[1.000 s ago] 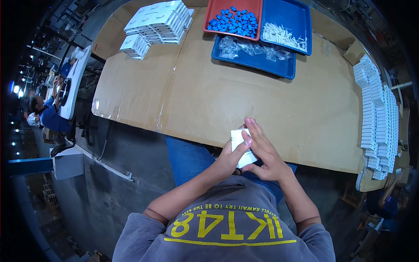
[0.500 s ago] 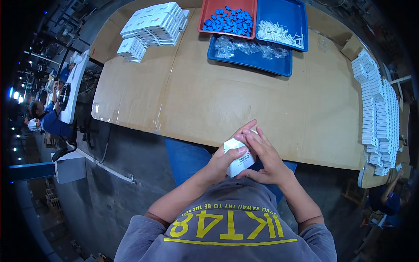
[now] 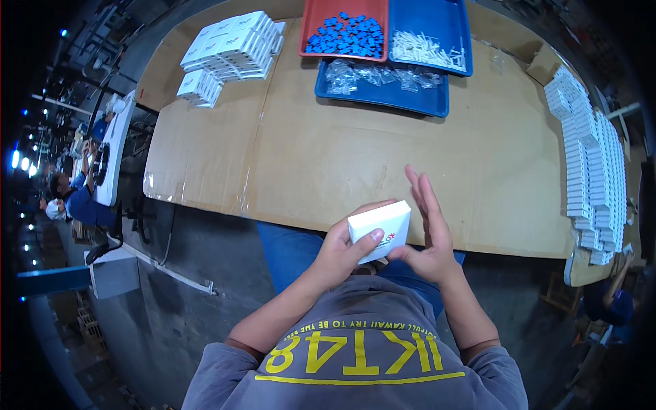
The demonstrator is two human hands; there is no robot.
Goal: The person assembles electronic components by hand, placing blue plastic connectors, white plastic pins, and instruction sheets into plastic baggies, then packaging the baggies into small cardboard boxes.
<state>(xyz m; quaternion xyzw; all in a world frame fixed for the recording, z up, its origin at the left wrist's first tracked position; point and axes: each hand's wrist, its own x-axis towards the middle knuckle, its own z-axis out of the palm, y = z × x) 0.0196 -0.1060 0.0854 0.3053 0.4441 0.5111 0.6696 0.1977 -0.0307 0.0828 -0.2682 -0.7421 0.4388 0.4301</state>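
A small white box [image 3: 381, 220] with a small red mark is held in front of my body, over the table's near edge. My left hand [image 3: 343, 247] is closed around its left side, thumb across the printed face and the fingers mostly hidden behind. Beside the box's right edge, my right hand [image 3: 433, 240] is open, fingers stretched upward. Its thumb tip is at or very near the box's lower right corner; I cannot tell if they touch.
Stacked white boxes [image 3: 229, 48] stand at the far left of the cardboard-covered table [image 3: 328, 157]; taller stacks [image 3: 589, 164] line the right edge. A red tray [image 3: 309, 17] holds blue pieces, a blue tray [image 3: 466, 34] white sticks, and a lower blue tray [image 3: 383, 104] clear plastic bags.
My right hand has come off the front of the box and opened to the right, its fingers now upright. The box's top side shows more clearly, still in my left hand.
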